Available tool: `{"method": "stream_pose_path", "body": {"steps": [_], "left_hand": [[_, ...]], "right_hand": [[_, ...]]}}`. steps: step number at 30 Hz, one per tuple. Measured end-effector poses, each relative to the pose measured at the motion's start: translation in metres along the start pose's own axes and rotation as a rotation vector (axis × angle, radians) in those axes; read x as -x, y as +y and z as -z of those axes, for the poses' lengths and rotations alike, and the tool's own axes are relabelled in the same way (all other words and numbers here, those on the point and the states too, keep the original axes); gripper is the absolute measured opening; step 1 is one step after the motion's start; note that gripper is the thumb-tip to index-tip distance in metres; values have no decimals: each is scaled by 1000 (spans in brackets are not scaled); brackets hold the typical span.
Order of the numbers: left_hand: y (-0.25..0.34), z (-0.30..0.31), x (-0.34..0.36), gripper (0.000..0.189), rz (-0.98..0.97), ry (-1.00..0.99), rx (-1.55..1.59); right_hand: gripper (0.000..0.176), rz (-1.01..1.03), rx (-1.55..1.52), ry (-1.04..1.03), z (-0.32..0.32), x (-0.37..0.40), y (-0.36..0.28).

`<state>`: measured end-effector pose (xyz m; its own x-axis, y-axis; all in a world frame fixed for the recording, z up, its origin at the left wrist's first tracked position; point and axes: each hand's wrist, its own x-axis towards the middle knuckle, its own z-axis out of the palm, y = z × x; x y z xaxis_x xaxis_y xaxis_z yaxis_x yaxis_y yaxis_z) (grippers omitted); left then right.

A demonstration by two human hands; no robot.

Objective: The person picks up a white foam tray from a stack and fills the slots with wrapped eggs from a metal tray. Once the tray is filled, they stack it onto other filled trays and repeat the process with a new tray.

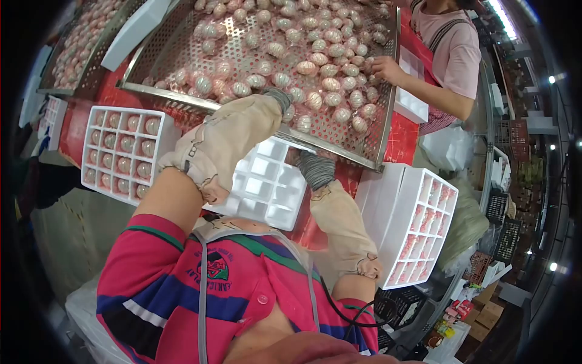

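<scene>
My left hand (279, 100), in a grey glove with a beige sleeve, reaches over the front rim of a perforated metal tray (176, 96). Striped, wrapped egg-like balls (280, 79) lie beside it; its fingers are mostly hidden. Below that rim, my right hand (315, 170), gloved the same way, is at the upper right corner of a white foam box (267, 182) with square compartments. Its fingertips are dark and partly hidden, so their grip is unclear. The compartments that show look bare white.
A foam box (124, 151) filled with balls stands at left, and filled boxes (421, 230) stand at right. Another person's hand (388, 70) reaches into the metal tray from the right, near a white box (411, 97). A second ball tray (79, 54) is upper left.
</scene>
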<state>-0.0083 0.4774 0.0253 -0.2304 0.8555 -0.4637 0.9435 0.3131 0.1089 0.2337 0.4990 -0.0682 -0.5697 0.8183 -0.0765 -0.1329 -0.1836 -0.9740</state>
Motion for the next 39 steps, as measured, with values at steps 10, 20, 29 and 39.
{"method": "stream_pose_path", "body": {"steps": [10, 20, 29, 39], "left_hand": [[-19, -3, 10, 64, -35, 22, 31], [-29, -13, 3, 65, -32, 39, 34], [-22, -15, -10, 65, -4, 50, 25], [-30, -37, -22, 66, 9, 62, 1]], "right_hand": [[35, 424, 1577, -196, -9, 22, -45], [32, 543, 1542, -11, -6, 23, -39], [31, 520, 1446, -164, -19, 42, -56], [29, 187, 1264, -201, -16, 89, -70]]}}
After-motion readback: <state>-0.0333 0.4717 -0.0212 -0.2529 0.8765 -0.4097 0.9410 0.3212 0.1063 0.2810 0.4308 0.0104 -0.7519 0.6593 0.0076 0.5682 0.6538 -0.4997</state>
